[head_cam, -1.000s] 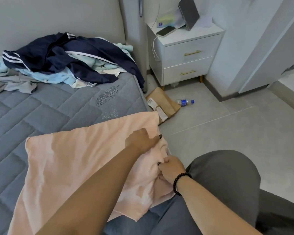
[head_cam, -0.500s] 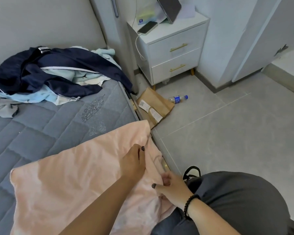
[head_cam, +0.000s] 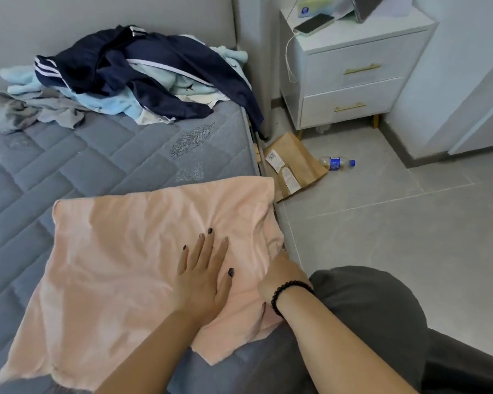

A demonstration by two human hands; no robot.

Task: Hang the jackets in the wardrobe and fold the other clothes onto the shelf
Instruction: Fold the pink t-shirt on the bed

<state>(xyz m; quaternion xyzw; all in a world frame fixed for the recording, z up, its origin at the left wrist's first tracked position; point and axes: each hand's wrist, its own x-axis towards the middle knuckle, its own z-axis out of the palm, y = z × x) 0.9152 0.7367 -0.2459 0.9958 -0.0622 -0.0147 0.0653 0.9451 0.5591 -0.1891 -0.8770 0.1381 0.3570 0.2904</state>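
While the left hand [head_cam: 202, 277] lies flat with straight fingers pressing on the soft peach-pink fleece garment [head_cam: 120, 268], the right hand [head_cam: 282, 275] with the black bead bracelet grips its edge by the side of the bed. That garment is spread out on the quilted blue-grey mattress [head_cam: 97, 160]. Further back by the headboard there's a heap with a navy white-striped jacket [head_cam: 143, 69] on top.

We are in a home bedroom: a quilted mattress [head_cam: 103, 166] with clothes [head_cam: 131, 78] heaped against the headboard [head_cam: 97, 15], a white nightstand [head_cam: 353, 72] bearing a charging phone [head_cam: 315, 23], and a tiled floor [head_cam: 396, 228].
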